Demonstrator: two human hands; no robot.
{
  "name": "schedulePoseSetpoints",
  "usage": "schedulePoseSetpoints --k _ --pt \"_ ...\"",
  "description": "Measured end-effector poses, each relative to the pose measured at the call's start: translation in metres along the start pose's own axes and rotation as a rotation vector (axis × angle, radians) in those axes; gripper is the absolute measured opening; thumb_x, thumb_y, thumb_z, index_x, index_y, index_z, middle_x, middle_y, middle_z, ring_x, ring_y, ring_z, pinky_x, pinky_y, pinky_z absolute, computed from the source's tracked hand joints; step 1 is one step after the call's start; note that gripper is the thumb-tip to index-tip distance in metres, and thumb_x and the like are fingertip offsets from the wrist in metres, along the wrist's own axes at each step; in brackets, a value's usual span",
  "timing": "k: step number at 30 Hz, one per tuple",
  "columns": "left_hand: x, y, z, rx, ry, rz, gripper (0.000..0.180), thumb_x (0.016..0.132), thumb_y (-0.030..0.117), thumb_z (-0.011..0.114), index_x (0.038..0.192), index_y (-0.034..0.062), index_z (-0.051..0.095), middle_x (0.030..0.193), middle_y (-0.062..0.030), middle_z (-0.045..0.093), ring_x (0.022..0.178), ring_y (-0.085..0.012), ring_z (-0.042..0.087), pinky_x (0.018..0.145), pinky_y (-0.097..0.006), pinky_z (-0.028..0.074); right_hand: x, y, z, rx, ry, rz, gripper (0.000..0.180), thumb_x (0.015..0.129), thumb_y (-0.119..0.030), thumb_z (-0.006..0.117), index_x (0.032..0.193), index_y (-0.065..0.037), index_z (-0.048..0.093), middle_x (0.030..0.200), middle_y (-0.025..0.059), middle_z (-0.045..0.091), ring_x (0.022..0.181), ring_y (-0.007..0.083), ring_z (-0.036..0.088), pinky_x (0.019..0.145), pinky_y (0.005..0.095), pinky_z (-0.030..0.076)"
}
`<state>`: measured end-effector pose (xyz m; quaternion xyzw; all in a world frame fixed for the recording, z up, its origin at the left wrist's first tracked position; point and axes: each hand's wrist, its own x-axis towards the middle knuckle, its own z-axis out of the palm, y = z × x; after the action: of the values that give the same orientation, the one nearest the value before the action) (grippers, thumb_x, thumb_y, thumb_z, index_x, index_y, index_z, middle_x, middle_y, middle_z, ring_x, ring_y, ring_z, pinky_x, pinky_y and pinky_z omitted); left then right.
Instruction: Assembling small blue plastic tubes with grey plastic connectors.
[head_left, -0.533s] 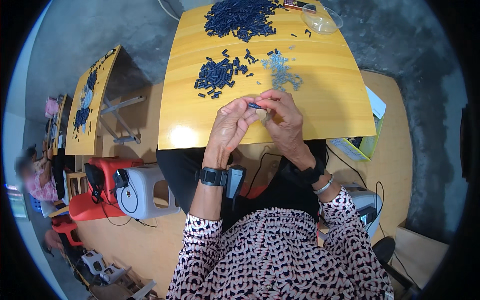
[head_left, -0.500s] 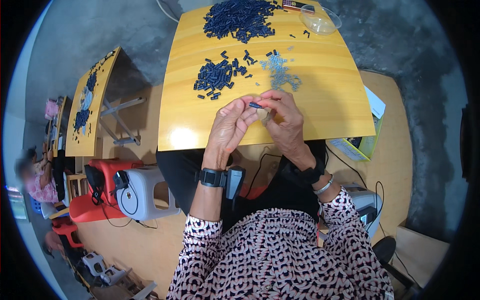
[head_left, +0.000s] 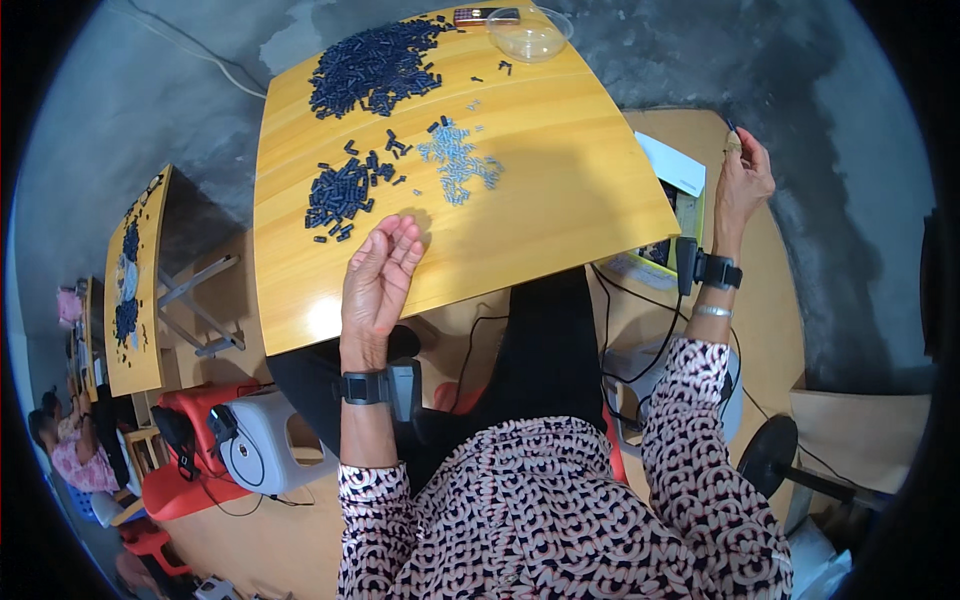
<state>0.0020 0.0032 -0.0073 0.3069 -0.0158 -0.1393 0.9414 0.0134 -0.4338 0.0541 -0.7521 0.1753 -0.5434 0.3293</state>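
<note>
My left hand (head_left: 382, 278) is palm up over the near left part of the yellow wooden table (head_left: 540, 190), fingers loosely curled, with nothing visible in it. Beyond its fingertips lies a small pile of short dark blue cylindrical pieces (head_left: 340, 196). Beside that pile is a scatter of small clear or grey parts (head_left: 458, 165). Out past the table's right edge, my right hand (head_left: 745, 185) is raised, pinching a small dark piece (head_left: 731, 125) at its fingertips. A tan cover (head_left: 733, 143) sits on one of its digits.
A larger heap of dark pieces (head_left: 370, 65) covers the table's far left, near a clear plastic bowl (head_left: 530, 40) and a flat dark red box (head_left: 486, 16). Right of the table stands a yellow-green box (head_left: 694, 215). Cables hang below. Another person (head_left: 85, 450) sits far left.
My hands have parted. The right one has swung out beyond the table's right side with the small dark piece, while the left has opened over the table. The view has shifted to the right.
</note>
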Motion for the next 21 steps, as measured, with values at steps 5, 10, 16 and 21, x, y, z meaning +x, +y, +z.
schedulePoseSetpoints --k 5,10,16,21 --pt "0.004 -0.005 0.003 0.004 -0.009 -0.002 0.028 0.092 0.013 0.052 0.115 -0.0025 0.052 0.116 -0.0162 0.056 0.105 -0.0216 0.057 0.092 -0.034 0.048 0.011 0.110 -0.018 -0.249 -0.081 0.114 0.025 0.081 -0.016 0.065 0.102 -0.002 0.067 0.085 0.0065 0.066 0.069 0.0086 0.057 0.062 0.0226 0.046" --pt "0.004 -0.002 0.004 0.002 0.001 0.006 0.027 0.092 0.013 0.053 0.114 -0.0021 0.052 0.115 -0.0149 0.057 0.105 -0.0209 0.057 0.091 -0.033 0.049 0.026 0.080 -0.020 -0.087 -0.046 0.182 0.022 0.084 -0.013 0.064 0.103 -0.002 0.067 0.081 0.0036 0.064 0.062 0.0060 0.054 0.054 0.0204 0.044" --pt "0.003 0.000 -0.002 -0.001 -0.002 0.013 0.027 0.091 0.014 0.054 0.114 -0.0005 0.053 0.113 -0.0132 0.058 0.104 -0.0191 0.058 0.090 -0.032 0.049 0.042 -0.076 0.015 0.411 -0.177 0.027 0.018 0.087 -0.011 0.060 0.101 -0.004 0.068 0.081 0.0029 0.065 0.063 0.0062 0.053 0.054 0.0190 0.044" --pt "0.000 -0.004 0.004 -0.032 -0.003 0.017 0.028 0.091 0.015 0.054 0.114 -0.0004 0.053 0.110 -0.0123 0.060 0.102 -0.0191 0.059 0.089 -0.032 0.049 0.020 -0.169 0.075 0.699 -0.666 0.015 0.017 0.088 -0.010 0.058 0.099 -0.003 0.068 0.081 0.0026 0.065 0.065 0.0053 0.053 0.056 0.0191 0.044"
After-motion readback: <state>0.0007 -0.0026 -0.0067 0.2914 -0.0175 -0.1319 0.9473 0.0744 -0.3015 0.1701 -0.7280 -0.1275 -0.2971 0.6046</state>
